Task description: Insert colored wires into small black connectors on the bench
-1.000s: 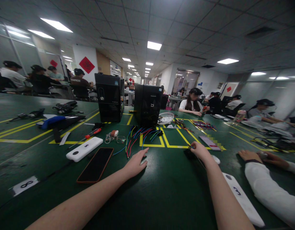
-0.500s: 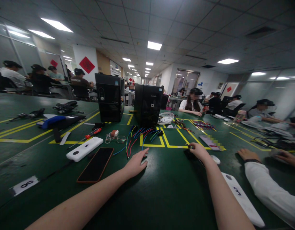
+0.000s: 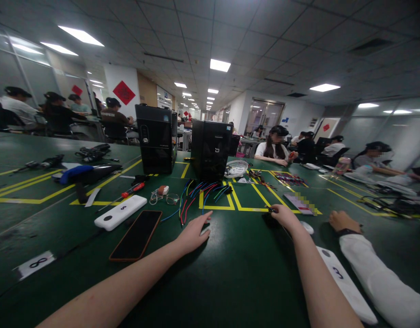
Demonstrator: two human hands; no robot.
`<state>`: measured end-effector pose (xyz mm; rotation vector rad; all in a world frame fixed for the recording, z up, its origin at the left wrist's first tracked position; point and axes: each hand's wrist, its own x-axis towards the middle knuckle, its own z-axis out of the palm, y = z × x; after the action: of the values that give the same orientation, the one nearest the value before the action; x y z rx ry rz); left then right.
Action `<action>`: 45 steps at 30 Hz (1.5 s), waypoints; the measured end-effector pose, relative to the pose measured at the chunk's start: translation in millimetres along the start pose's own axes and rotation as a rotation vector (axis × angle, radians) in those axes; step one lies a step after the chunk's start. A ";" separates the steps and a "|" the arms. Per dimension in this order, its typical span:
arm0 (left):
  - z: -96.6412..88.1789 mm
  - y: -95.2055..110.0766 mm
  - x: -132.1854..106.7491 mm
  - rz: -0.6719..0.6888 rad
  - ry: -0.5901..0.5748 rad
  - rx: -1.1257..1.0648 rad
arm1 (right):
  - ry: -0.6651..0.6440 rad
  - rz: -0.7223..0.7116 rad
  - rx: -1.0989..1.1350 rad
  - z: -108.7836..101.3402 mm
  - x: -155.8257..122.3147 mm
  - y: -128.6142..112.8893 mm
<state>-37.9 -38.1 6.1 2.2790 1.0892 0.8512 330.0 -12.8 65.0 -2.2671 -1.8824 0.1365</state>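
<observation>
Leftmost, a white tag [image 3: 35,263] marked 8 lay on the green bench [image 3: 237,273]; beyond it sat a white box [image 3: 120,212] bearing the same number, and just beside that a dark phone [image 3: 136,234] lay face up; a red-handled screwdriver [image 3: 133,187] and a pair of glasses [image 3: 164,197] lay farther back, in front of two black towers [image 3: 156,139] standing upright side by side. The left hand [image 3: 192,234] rested palm down on the bench, right of the phone, its fingers released and spread, holding nothing; the fingertips lay near the loose ends of a fan of coloured wires [image 3: 199,193], which spread from the foot of the right tower across a yellow line; whether they touched a wire I could not tell. The right hand [image 3: 285,216] lay well apart from the left, knuckles up, its fingers curled and clenched on a small dark part [image 3: 271,209] that showed at their tips, low over the bench beside the yellow line; what the part was I could not tell. Just right of the wrist lay a small white oval [image 3: 307,227]; under the forearm lay a second white box [image 3: 346,284], marked 3; farthest right a co-worker's hand [image 3: 342,221] in a white sleeve [image 3: 376,282] rested on the bench.
</observation>
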 end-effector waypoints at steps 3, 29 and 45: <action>0.1 -0.3 0.0 -0.004 -0.002 0.001 | -0.015 0.004 -0.004 -0.5 -0.9 -1.5; -0.4 0.3 0.1 -0.013 -0.018 0.035 | -0.071 -0.043 0.077 -9.5 -2.0 9.4; -0.9 0.5 -0.2 0.005 -0.019 0.050 | 0.005 0.048 0.052 -0.7 0.4 15.6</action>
<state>-38.4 -38.4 7.0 2.3271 1.1083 0.8111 345.2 -15.1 62.5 -2.2765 -1.8012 0.1844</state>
